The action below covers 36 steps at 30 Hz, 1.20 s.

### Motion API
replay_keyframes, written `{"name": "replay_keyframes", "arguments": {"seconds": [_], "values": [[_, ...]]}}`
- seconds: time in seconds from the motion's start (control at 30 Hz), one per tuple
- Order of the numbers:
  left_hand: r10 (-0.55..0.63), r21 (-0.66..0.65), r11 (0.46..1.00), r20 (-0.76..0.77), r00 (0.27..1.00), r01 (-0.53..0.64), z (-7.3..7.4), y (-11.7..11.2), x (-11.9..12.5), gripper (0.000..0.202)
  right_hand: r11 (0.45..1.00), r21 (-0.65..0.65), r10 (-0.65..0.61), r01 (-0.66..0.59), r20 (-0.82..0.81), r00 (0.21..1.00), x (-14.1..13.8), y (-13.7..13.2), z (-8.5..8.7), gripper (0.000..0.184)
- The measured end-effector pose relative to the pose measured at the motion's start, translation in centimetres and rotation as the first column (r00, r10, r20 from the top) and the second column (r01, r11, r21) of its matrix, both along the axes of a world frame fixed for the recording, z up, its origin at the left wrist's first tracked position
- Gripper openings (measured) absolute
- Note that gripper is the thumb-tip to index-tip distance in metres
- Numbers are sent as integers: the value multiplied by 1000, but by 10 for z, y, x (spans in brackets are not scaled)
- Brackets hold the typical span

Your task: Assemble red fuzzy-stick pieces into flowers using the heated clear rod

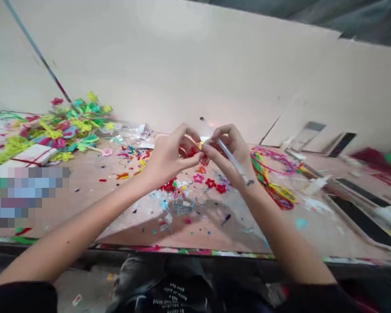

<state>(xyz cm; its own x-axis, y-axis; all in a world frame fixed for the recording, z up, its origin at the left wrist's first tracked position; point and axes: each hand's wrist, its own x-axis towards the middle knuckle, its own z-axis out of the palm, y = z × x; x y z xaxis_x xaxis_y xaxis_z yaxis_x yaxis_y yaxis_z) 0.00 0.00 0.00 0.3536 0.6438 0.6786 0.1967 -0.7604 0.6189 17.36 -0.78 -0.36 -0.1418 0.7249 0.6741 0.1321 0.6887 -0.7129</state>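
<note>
Above the middle of the table, my two hands are raised and meet at the fingertips. My left hand (169, 154) pinches a small red piece (191, 152), partly hidden by the fingers, with a bit of yellow beside it. In my right hand (233, 152), a slim translucent stick (230, 155) with a dark tip lies slanted between the fingers and across the palm; I cannot make out whether it is a pen or a brush. The right fingertips touch the same spot as the left ones. Below the hands lie red star-shaped pieces (210, 183) and a pink star (198, 178).
Fuzzy flowers (52, 130) in bright colours are heaped at the left, by a white block (32, 154). Coloured cords (275, 187) lie right of my hands. Farther right are phones (365, 221) and a small white bottle (316, 185). Scraps litter the table (94, 191); a wall stands behind.
</note>
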Motion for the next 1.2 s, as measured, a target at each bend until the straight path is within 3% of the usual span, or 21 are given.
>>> {"name": "replay_keyframes", "arguments": {"seconds": [0.2, 0.5, 0.77, 1.03, 1.2], "values": [[24, 6, 1000, -2, 1000, -24, 1, 2, 0, 24, 999, -3, 49, -49, -23, 999, 1, 1, 0, 37], [24, -32, 999, 37, 999, -22, -9, 0, 3, 22, 1000, -9, 10, -10, -65, 998, 0, 0, -6, 37], [56, 107, 993, 30, 998, -59, -20, 0, 2, 21, 996, -94, 1, -9, -81, 997, -2, 0, -9, 41], [132, 334, 933, 31, 991, -135, -29, 4, -1, 19, 971, -233, 31, -58, -118, 992, -1, 2, -10, 41], [79, 234, 969, 23, 997, -82, -31, 2, 0, 11, 966, -255, 21, -45, -98, 995, -1, 5, -10, 44]]}}
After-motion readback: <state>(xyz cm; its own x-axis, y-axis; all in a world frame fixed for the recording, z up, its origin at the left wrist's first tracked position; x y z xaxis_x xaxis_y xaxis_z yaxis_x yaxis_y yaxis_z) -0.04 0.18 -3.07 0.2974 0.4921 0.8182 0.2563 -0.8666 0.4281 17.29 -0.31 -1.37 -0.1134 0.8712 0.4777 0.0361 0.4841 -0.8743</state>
